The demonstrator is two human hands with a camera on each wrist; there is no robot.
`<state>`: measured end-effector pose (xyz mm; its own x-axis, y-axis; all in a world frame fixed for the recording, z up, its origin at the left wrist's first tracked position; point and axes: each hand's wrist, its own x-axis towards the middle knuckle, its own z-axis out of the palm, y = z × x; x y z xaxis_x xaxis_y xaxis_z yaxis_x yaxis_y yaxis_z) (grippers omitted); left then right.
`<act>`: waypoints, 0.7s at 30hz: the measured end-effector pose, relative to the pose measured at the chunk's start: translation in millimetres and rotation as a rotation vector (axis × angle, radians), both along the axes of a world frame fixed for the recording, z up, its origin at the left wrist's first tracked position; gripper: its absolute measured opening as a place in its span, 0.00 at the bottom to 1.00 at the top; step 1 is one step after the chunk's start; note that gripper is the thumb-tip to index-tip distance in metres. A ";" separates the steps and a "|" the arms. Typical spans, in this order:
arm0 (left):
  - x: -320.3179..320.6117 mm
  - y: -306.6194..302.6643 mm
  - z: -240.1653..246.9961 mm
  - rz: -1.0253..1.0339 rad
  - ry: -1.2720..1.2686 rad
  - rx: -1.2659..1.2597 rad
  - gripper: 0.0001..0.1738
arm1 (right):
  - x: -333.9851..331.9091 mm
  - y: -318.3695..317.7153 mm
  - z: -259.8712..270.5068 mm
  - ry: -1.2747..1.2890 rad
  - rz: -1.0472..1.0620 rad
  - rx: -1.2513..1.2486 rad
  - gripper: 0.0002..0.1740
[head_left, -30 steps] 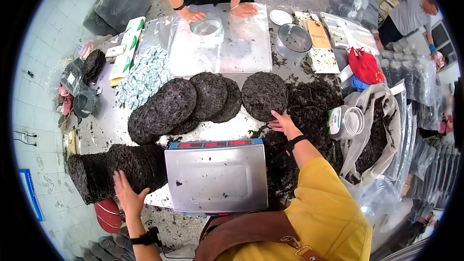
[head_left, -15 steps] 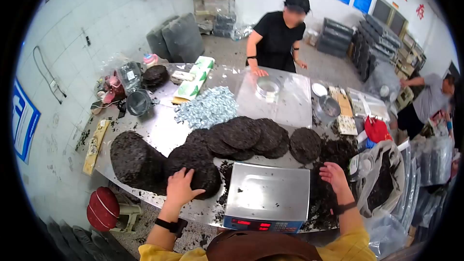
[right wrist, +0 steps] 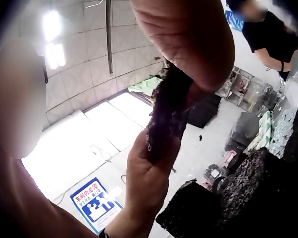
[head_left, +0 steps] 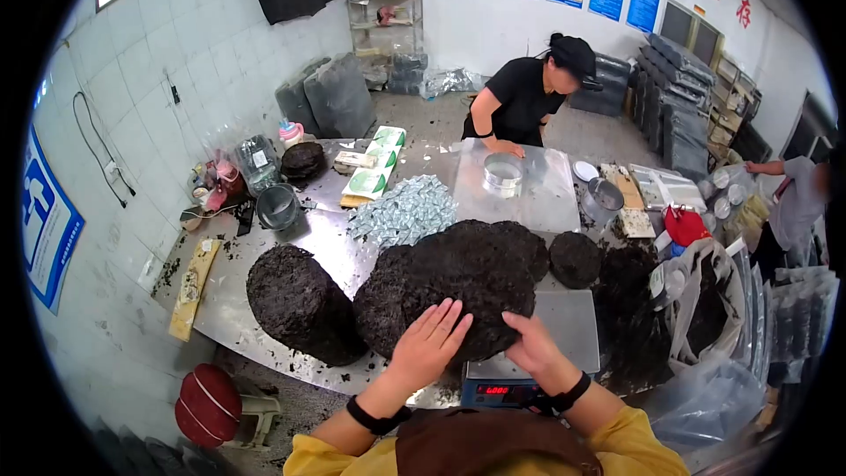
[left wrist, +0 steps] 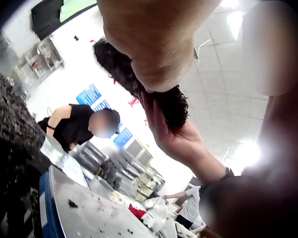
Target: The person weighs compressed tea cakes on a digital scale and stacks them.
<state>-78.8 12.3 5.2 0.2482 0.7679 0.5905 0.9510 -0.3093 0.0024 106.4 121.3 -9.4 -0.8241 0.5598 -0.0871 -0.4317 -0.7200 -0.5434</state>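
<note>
Brown-black, coarse, compressed flake material forms the round, flat disc [head_left: 486,289] in hand, which sits between the wearer's two bare hands over the near side of the work surface. Left hand [head_left: 429,348]: fingers extended over the face of the disc in the head view; the wrist views show its rim pinched between thumb and fingers. Right hand [head_left: 533,348]: thumb along the rim, gripping the opposite side. The left wrist view shows the disc lifted clear of the silver, rectangular scale pan [head_left: 568,326]; in the head view it overlaps the left part of that pan. Red digits [head_left: 496,390] glow on the scale's blue front, too small to read with certainty. Left of the disc: a thick, dark, cylindrical stack of similar discs [head_left: 300,300] on the bare steel tabletop [head_left: 231,300]. Right: a single dark round disc [head_left: 575,260], near loose blackish flakes [head_left: 630,313]. Beyond: a heap of small pale silver-green packets [head_left: 405,210], then a shiny metal ring [head_left: 502,174] on clear plastic sheeting [head_left: 553,185]. A person in black clothing and a dark cap [head_left: 520,97] leans over the far edge.
</note>
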 end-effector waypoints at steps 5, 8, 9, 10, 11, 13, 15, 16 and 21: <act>-10.2 -11.3 -2.3 0.315 -0.027 -0.275 0.50 | 51.6 15.1 -4.6 -0.145 -0.533 0.128 0.28; -45.7 -13.7 -67.1 0.434 -0.016 -0.673 0.50 | 103.4 12.0 -7.8 -0.397 -0.784 0.340 0.26; -56.9 -18.1 -86.7 0.393 -0.002 -0.648 0.48 | 122.2 9.2 -25.1 -0.716 -0.842 0.561 0.23; -64.5 -17.7 -102.4 0.363 0.009 -0.606 0.46 | 121.4 -5.3 -21.7 -1.105 -0.883 0.826 0.20; -65.6 -19.7 -99.6 0.330 -0.002 -0.592 0.42 | 131.9 -10.3 -37.7 -1.125 -0.795 1.312 0.25; -70.9 -16.9 -86.7 0.276 -0.034 -0.592 0.37 | 136.5 -22.7 -71.5 -1.409 -0.336 1.733 0.33; -81.4 -14.0 -83.6 0.235 -0.045 -0.624 0.33 | 140.9 -41.1 -91.9 -1.458 -0.177 1.757 0.35; -80.3 -14.1 -77.3 0.237 -0.061 -0.631 0.30 | 145.1 -45.6 -91.2 -1.418 -0.230 1.688 0.35; -71.3 -1.5 -41.2 0.465 -0.196 -0.308 0.21 | 176.5 -43.2 -70.3 -1.313 -0.379 1.309 0.34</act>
